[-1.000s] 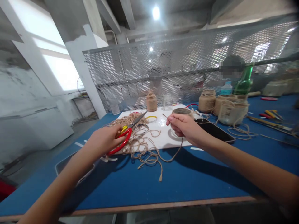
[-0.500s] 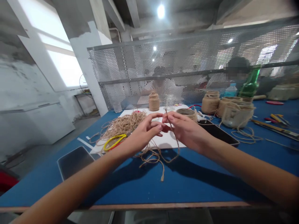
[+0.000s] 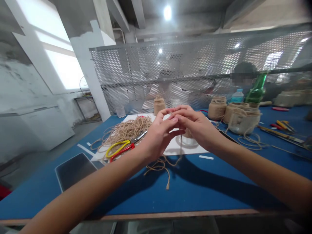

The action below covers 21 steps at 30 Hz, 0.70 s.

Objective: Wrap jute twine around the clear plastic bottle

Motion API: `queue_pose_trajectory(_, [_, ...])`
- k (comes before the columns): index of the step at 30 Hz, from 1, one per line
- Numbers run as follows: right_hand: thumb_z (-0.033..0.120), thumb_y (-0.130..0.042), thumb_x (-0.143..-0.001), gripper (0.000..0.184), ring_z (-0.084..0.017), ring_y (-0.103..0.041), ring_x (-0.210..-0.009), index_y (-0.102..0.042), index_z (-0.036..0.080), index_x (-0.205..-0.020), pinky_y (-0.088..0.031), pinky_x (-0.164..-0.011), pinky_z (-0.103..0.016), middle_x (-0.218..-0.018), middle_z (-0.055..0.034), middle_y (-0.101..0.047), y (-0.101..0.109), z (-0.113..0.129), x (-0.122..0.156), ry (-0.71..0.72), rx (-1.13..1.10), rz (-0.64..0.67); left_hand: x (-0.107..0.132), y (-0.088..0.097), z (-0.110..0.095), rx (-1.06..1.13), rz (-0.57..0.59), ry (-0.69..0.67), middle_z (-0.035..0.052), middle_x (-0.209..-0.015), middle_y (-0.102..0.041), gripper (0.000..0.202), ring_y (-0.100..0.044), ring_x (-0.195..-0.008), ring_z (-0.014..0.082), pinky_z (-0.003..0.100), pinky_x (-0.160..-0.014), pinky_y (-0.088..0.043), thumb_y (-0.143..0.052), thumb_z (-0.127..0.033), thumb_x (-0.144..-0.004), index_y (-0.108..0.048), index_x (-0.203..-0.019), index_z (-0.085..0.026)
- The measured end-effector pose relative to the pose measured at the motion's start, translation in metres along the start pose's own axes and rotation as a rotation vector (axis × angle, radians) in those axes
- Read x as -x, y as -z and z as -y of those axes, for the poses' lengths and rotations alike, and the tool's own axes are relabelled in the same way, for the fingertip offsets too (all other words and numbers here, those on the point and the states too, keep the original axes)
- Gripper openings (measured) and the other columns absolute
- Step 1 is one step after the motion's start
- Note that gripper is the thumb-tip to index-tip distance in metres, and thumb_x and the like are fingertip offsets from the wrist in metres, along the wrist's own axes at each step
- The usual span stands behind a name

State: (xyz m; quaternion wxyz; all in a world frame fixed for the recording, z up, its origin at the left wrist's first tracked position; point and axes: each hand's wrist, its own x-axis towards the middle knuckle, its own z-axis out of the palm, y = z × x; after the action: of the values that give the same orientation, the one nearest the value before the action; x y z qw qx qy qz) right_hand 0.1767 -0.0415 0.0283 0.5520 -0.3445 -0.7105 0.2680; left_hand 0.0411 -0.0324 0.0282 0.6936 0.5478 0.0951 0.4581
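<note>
Raised over the white sheet [image 3: 174, 150], my left hand [image 3: 159, 136] and my right hand [image 3: 198, 127] meet with their fingertips together. Both are closed on a strand of jute twine [image 3: 181, 150], a bit of which shows between the fingertips. The strand hangs below my hands and joins loose loops on the blue table. Fingers hide most of the pinched part. Behind my right hand stands a partly hidden glass jar [image 3: 188, 141] with twine around its upper part. Scissors [image 3: 119, 148] with yellow and red handles lie left of my left hand.
A heap of loose twine [image 3: 134, 128] lies beyond the scissors. A dark flat panel [image 3: 75, 172] rests at front left. Twine-wrapped jars [image 3: 216, 109], a green bottle [image 3: 255, 89] and tools [image 3: 282, 126] stand or lie on the right. A perforated metal screen [image 3: 146, 71] closes the back.
My left hand has moved right and closed on the twine at my right hand's fingertips. The scissors and the jar behind show more. The view has shifted slightly.
</note>
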Motion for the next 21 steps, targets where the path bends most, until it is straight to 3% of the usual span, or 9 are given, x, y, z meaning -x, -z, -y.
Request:
queue_pose_trajectory(4, [0.036, -0.048, -0.085, 0.023, -0.018, -0.051, -0.095, -0.067, 0.026, -0.092, -0.043, -0.08, -0.033, -0.102, -0.0051, -0.051, 0.01, -0.009, -0.002, 0.081, 0.277, 0.042, -0.002, 0.0, 0.002, -0.04, -0.055, 0.119, -0.0018, -0.078, -0.047, 0.014, -0.049, -0.06, 0.0062, 0.02, -0.055, -0.044, -0.051, -0.018, -0.081, -0.045, -0.092, -0.017])
queue_pose_trajectory(6, [0.035, -0.05, -0.084, 0.022, -0.019, -0.049, -0.096, -0.068, 0.025, -0.091, -0.04, -0.084, -0.035, -0.099, -0.0062, -0.051, 0.013, -0.012, -0.001, 0.191, 0.478, 0.081, 0.0, 0.002, 0.004, -0.044, -0.1, 0.2, -0.0029, -0.073, -0.044, 0.009, -0.042, -0.05, 0.0038, 0.014, -0.039, -0.031, -0.049, -0.016, -0.079, -0.044, -0.086, -0.017])
queue_pose_trajectory(9, [0.033, -0.05, -0.084, 0.023, -0.02, -0.049, -0.095, -0.066, 0.025, -0.099, -0.038, -0.085, -0.036, -0.1, -0.008, -0.05, 0.017, -0.011, 0.002, 0.317, 0.636, 0.156, 0.001, 0.007, 0.007, -0.084, -0.145, 0.289, -0.0046, -0.066, -0.04, 0.005, -0.029, -0.04, 0.0009, 0.013, -0.033, -0.012, -0.046, -0.014, -0.078, -0.042, -0.079, -0.016])
queue_pose_trajectory(11, [0.031, -0.046, -0.086, 0.029, -0.02, -0.05, -0.093, -0.059, 0.024, -0.111, -0.039, -0.082, -0.035, -0.1, -0.0084, -0.053, 0.025, -0.008, 0.001, 0.296, 0.648, 0.116, 0.001, 0.012, 0.008, -0.174, -0.126, 0.298, -0.0049, -0.064, -0.04, 0.003, -0.023, -0.038, 0.0002, 0.014, -0.034, -0.011, -0.048, -0.016, -0.079, -0.045, -0.079, -0.015])
queue_pose_trajectory(13, [0.03, -0.04, -0.088, 0.033, -0.02, -0.052, -0.089, -0.051, 0.023, -0.119, -0.04, -0.077, -0.033, -0.098, -0.0082, -0.057, 0.037, -0.006, -0.004, 0.2, 0.65, -0.039, 0.001, 0.018, 0.009, -0.291, -0.075, 0.277, -0.0052, -0.061, -0.04, 0.007, -0.022, -0.038, 0.0, 0.014, -0.035, -0.014, -0.05, -0.021, -0.081, -0.049, -0.081, -0.014])
queue_pose_trajectory(15, [0.032, -0.04, -0.088, 0.03, -0.021, -0.053, -0.087, -0.055, 0.022, -0.112, -0.038, -0.074, -0.033, -0.098, -0.0089, -0.059, 0.052, -0.009, -0.011, 0.126, 0.734, -0.109, 0.002, 0.024, 0.01, -0.398, -0.05, 0.26, -0.0059, -0.059, -0.038, 0.012, -0.024, -0.039, 0.0004, 0.014, -0.035, -0.017, -0.052, -0.025, -0.081, -0.051, -0.081, -0.014])
queue_pose_trajectory(17, [0.036, -0.044, -0.085, 0.024, -0.022, -0.053, -0.079, -0.063, 0.021, -0.09, -0.035, -0.069, -0.032, -0.087, -0.0081, -0.062, 0.063, -0.017, -0.017, 0.071, 0.85, 0.064, 0.002, 0.03, 0.01, -0.481, -0.044, 0.265, -0.0054, -0.06, -0.039, 0.013, -0.029, -0.04, 0.001, 0.014, -0.037, -0.022, -0.052, -0.026, -0.081, -0.052, -0.08, -0.014])
queue_pose_trajectory(19, [0.037, -0.04, -0.087, 0.033, -0.019, -0.051, -0.066, -0.061, 0.019, -0.07, -0.032, -0.061, -0.03, -0.073, -0.0072, -0.061, 0.068, -0.025, -0.021, -0.014, 0.931, 0.263, 0.003, 0.033, 0.01, -0.515, -0.041, 0.283, -0.0043, -0.062, -0.041, 0.012, -0.033, -0.042, 0.0015, 0.015, -0.038, -0.027, -0.052, -0.025, -0.08, -0.051, -0.081, -0.013])
queue_pose_trajectory(21, [0.038, -0.035, -0.088, 0.039, -0.016, -0.047, -0.058, -0.057, 0.018, -0.062, -0.029, -0.056, -0.028, -0.065, -0.0066, -0.058, 0.068, -0.03, -0.024, -0.058, 0.987, 0.41, 0.004, 0.034, 0.009, -0.503, -0.018, 0.309, -0.0039, -0.064, -0.041, 0.012, -0.032, -0.042, 0.0013, 0.014, -0.037, -0.026, -0.052, -0.025, -0.08, -0.051, -0.082, -0.013])
